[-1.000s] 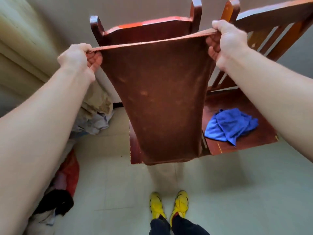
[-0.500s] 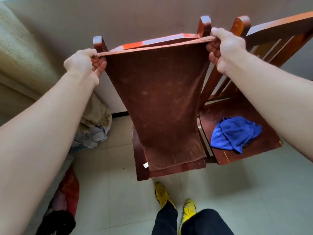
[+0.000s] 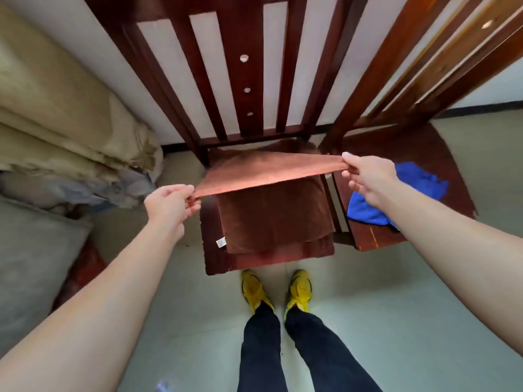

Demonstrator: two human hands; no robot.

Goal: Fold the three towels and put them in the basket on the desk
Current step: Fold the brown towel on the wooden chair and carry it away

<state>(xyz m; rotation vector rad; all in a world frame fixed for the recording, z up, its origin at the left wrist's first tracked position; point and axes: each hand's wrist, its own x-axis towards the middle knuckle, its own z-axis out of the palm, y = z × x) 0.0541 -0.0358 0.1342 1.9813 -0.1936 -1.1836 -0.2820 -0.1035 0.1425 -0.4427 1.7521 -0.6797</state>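
A brown towel (image 3: pixel 271 213) lies spread on the seat of a dark wooden chair (image 3: pixel 263 260), with a white tag at its near left corner. My left hand (image 3: pixel 169 205) pinches one far corner and my right hand (image 3: pixel 368 176) pinches the other. Between them the far edge is stretched taut and lifted above the seat, doubled toward me over the lower part. A crumpled blue towel (image 3: pixel 407 193) rests on the seat of a second chair (image 3: pixel 418 145) to the right. No basket or desk is in view.
Beige bedding and a grey cushion (image 3: pixel 36 258) pile up on the left, with something red on the floor below. My yellow shoes (image 3: pixel 277 290) stand on pale floor tiles just in front of the chair. The chair backs rise against the white wall.
The towel hung from both hands at chest height; it has come down onto the chair seat, and my hands have dropped low with its top edge still gripped.
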